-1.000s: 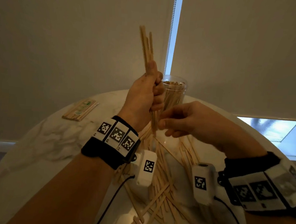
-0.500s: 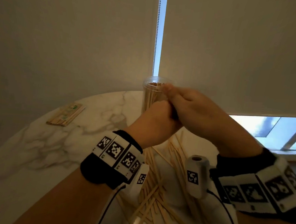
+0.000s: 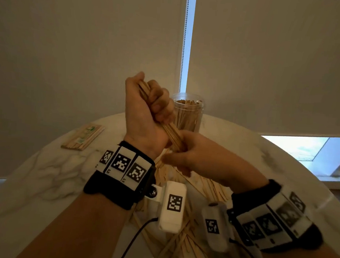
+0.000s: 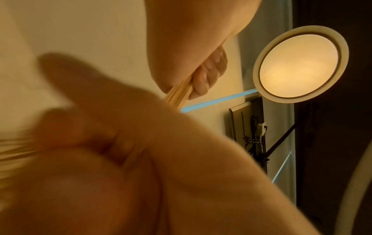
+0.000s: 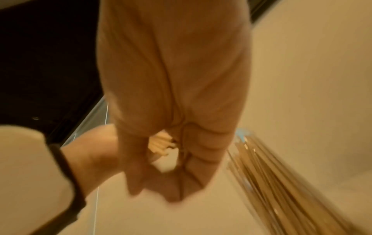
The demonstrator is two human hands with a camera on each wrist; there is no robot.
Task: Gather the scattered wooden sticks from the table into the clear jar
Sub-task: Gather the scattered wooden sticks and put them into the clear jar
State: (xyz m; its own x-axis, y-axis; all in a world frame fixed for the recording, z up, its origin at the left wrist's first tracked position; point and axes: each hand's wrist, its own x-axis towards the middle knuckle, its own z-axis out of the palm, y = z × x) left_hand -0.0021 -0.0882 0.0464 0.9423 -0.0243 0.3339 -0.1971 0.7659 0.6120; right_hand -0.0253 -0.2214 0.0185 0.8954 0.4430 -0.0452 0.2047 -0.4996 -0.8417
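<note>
Your left hand (image 3: pixel 145 117) is fisted around a bundle of sticks (image 3: pixel 172 135), just in front of the clear jar (image 3: pixel 188 114). Your right hand (image 3: pixel 193 156) seems to cup the bundle's lower ends, though blur hides it. Loosen unevenly and sticks slide out, missing the crowded mouth.

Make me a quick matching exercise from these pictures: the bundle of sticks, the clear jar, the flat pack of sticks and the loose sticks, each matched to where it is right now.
Things:
1. bundle of sticks
2. clear jar
3. flat pack of sticks
4. loose sticks

Places:
A. lying alone on the table's far left part
B. scattered on the table under the wrists
C. gripped in the left hand, its lower end at the right hand
D. standing upright on the table's far side, already holding sticks

Pairs: 1-C, 2-D, 3-A, 4-B
</note>
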